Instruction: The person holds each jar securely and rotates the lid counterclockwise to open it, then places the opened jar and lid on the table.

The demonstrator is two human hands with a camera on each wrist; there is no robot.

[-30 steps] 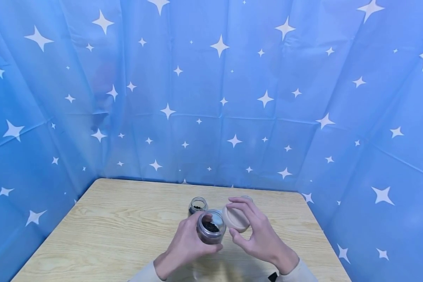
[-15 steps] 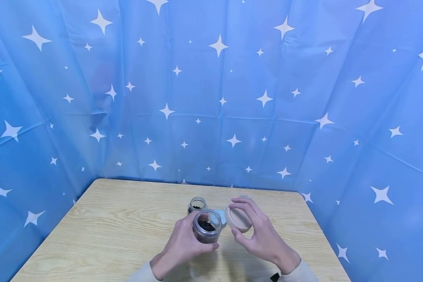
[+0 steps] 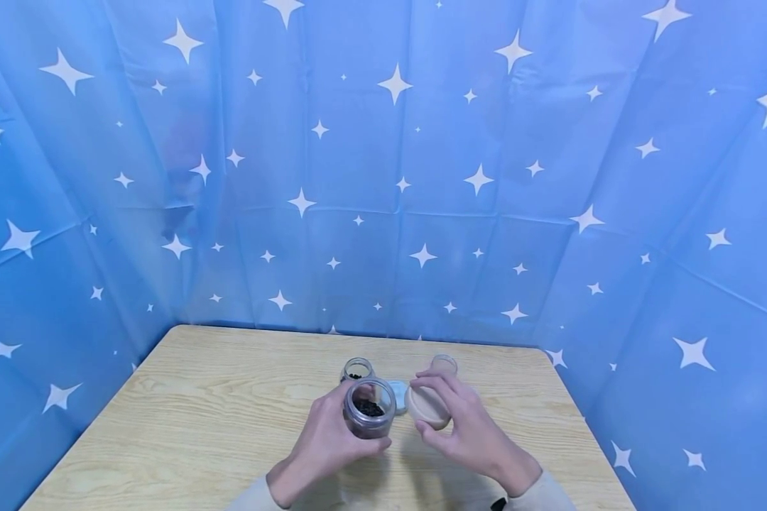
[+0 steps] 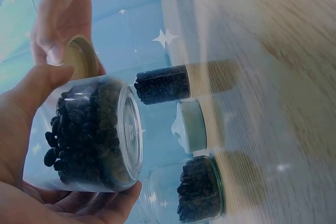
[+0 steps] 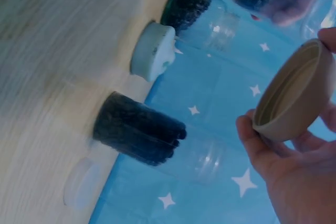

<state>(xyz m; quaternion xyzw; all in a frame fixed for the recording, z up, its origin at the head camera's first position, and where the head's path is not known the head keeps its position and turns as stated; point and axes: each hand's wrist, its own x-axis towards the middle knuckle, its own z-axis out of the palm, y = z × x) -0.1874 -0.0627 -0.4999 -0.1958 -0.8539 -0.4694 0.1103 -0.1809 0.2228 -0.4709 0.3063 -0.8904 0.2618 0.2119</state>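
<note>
My left hand (image 3: pixel 322 436) grips an uncapped glass jar (image 4: pixel 86 135) partly filled with dark coffee beans, its mouth tilted up toward me in the head view. My right hand (image 3: pixel 476 429) holds a round beige lid (image 5: pixel 294 90) by its rim, tipped with the hollow inner side showing in the right wrist view. The lid is to the right of the jar, a small gap between them. Behind them stand a smaller open jar (image 3: pixel 358 370) with dark beans, a pale blue lid (image 5: pixel 152 51) and a narrow clear jar (image 5: pixel 139 129) with dark contents.
A translucent round cap (image 5: pixel 82 182) lies on the wooden table (image 3: pixel 198 411) beside the narrow jar. A blue curtain (image 3: pixel 358 163) with white stars hangs around the table's far and side edges.
The left hand has moved the jar leftward, away from the beige lid. The pale blue lid behind now shows more between them. The right hand has shifted only slightly.
</note>
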